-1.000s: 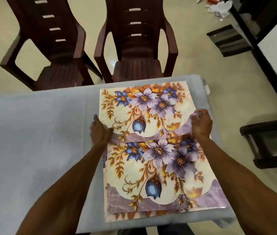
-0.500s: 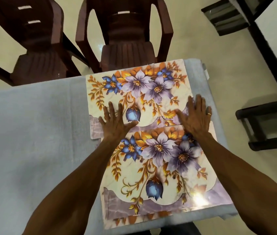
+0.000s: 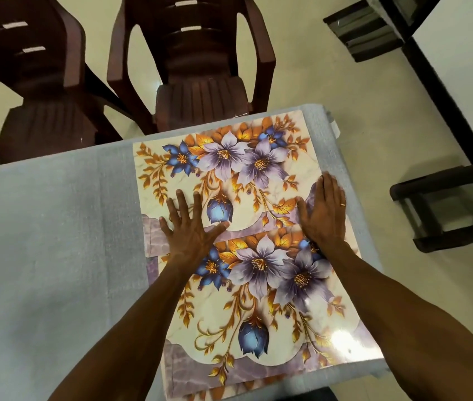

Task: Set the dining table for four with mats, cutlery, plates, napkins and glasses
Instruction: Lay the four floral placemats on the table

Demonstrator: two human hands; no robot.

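We press the far mat [image 3: 229,169] flat at the table's [image 3: 41,241] far right corner, our left hand [image 3: 190,227] splayed on its near left part, our right hand [image 3: 323,215] flat with straight fingers on its right edge. The near mat [image 3: 273,314] overlaps its near edge and reaches the table's near edge. Two chairs [image 3: 200,68] stand beyond the far edge

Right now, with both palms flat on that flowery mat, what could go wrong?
The far mat lies close to the table's far edge; a harder push from the left hand and right hand might slide it over. The near mat overlaps it and appears to sit on further mats, so those could shift askew too.
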